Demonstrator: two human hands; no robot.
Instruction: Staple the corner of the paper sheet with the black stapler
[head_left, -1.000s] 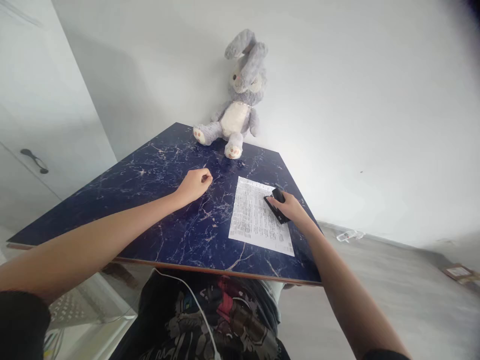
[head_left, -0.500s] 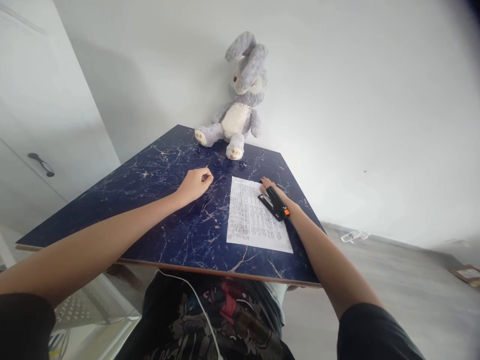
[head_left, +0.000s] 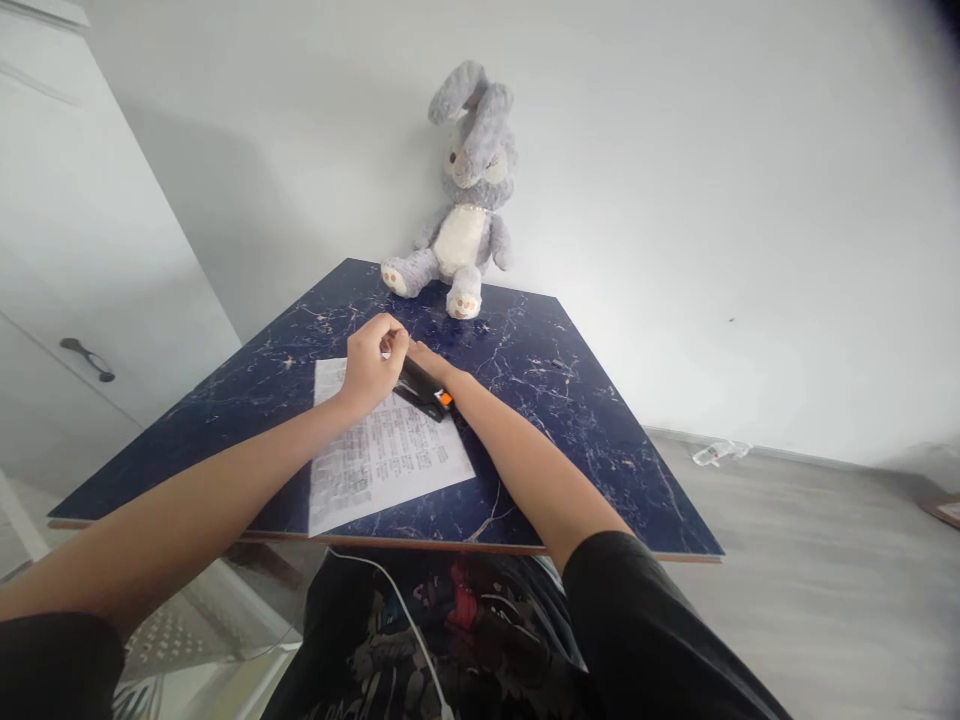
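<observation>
A black stapler (head_left: 424, 388) with an orange patch at its end lies slantwise over a printed sheet of paper (head_left: 375, 470). My right hand (head_left: 431, 360) is closed along the stapler's far side, its fingers partly hidden. Just left of it, my left hand (head_left: 373, 362) is curled with thumb and fingers together, over the sheet's upper edge and close to the stapler's front end. Whatever the left fingers pinch is too small or too hidden to name. The two hands nearly meet, and the left one covers part of the sheet.
A grey plush rabbit (head_left: 465, 225) sits at the back of the blue marble-patterned table (head_left: 570, 460), against the wall. On the table's right part lies a small dark piece (head_left: 557, 364). A white cabinet (head_left: 90, 220) stands at left. A white cable (head_left: 401, 600) hangs before my shirt.
My right hand has moved left with the stapler, and the sheet has slid and turned with it. My left hand has shifted slightly left; both hands are now close together.
</observation>
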